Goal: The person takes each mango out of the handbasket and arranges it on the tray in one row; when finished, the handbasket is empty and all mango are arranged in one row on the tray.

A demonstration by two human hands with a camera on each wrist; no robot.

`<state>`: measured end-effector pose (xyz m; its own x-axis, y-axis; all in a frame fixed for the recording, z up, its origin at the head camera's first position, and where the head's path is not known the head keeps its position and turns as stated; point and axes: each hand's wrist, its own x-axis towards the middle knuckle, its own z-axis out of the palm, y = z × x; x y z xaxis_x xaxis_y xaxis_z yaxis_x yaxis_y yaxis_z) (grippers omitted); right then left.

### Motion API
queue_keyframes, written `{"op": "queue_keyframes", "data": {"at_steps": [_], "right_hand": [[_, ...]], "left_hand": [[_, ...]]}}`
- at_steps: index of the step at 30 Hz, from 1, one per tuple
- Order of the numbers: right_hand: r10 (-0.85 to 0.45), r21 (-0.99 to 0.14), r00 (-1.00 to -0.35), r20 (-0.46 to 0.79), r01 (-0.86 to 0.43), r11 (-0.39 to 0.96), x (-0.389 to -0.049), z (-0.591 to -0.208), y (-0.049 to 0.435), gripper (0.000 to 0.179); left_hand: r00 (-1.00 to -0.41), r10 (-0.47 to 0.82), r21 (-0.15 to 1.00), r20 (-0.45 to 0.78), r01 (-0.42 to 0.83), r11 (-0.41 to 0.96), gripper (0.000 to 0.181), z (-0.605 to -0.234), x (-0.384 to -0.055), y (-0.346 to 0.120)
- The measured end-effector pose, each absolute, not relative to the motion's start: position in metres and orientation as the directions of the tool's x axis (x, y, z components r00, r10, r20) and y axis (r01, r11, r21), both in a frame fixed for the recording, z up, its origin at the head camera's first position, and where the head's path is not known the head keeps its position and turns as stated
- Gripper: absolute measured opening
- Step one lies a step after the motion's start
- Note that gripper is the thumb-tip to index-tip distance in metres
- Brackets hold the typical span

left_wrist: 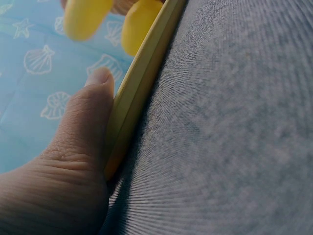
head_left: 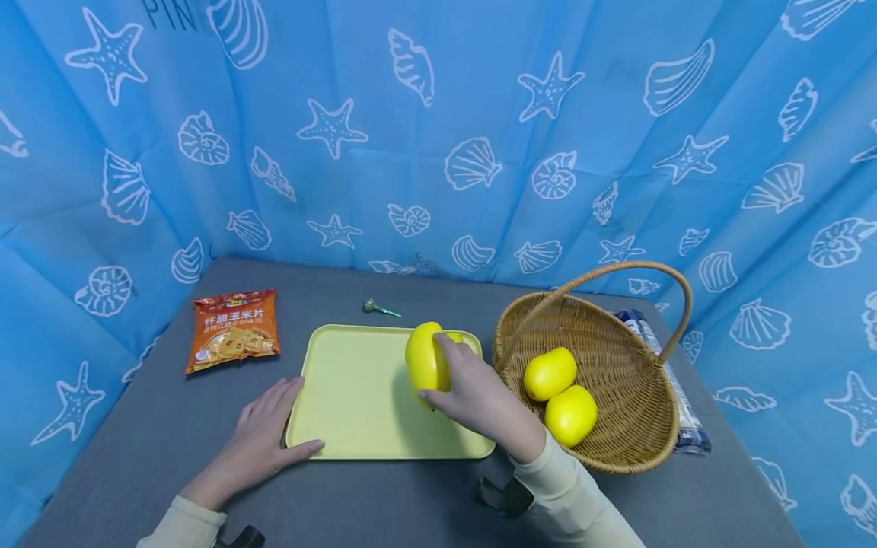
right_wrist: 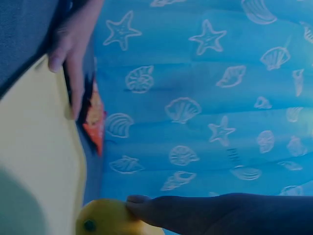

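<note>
My right hand (head_left: pixel 479 392) grips a bright yellow lemon (head_left: pixel 426 356) above the right part of a pale green tray (head_left: pixel 356 388). Just behind it, partly covered by the hand, another lemon (head_left: pixel 455 336) shows at the tray's back right corner. In the right wrist view the held lemon (right_wrist: pixel 105 218) has a dark green spot at its end. My left hand (head_left: pixel 263 434) rests at the tray's front left corner, its straight fingers along the left edge. Its thumb (left_wrist: pixel 85 117) lies against the front rim in the left wrist view.
A wicker basket (head_left: pixel 623 388) with a tall handle stands right of the tray, two lemons (head_left: pixel 550 374) inside. Behind it lies a blue and silver package (head_left: pixel 688 415). An orange snack bag (head_left: pixel 234 329) sits at the left; a small green stick-like item (head_left: pixel 380 307) lies behind the tray.
</note>
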<state>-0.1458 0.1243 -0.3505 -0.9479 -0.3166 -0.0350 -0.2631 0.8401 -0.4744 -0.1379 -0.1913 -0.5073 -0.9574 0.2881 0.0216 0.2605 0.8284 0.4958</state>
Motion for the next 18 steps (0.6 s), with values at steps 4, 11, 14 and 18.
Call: {"op": "queue_keyframes", "data": {"at_steps": [4, 11, 14, 18], "right_hand": [[-0.317, -0.502, -0.947, -0.053, -0.249, 0.828, -0.156, -0.363, 0.115, 0.080], [-0.297, -0.519, -0.950, -0.096, -0.207, 0.829, -0.171, -0.383, 0.102, 0.080], [-0.287, -0.522, -0.950, -0.120, -0.185, 0.833, -0.174, -0.390, 0.098, 0.081], [-0.262, -0.490, -0.954, -0.145, -0.161, 0.857, -0.177, -0.397, 0.095, 0.082]], "left_hand": [[-0.957, 0.289, 0.497, 0.028, 0.265, 0.826, 0.107, -0.506, -0.137, -0.190], [-0.959, 0.284, 0.502, 0.014, 0.253, 0.827, 0.106, -0.504, -0.136, -0.190], [-0.959, 0.284, 0.503, 0.011, 0.251, 0.827, 0.107, -0.504, -0.137, -0.191], [-0.958, 0.288, 0.496, 0.014, 0.257, 0.829, 0.107, -0.505, -0.138, -0.191]]}}
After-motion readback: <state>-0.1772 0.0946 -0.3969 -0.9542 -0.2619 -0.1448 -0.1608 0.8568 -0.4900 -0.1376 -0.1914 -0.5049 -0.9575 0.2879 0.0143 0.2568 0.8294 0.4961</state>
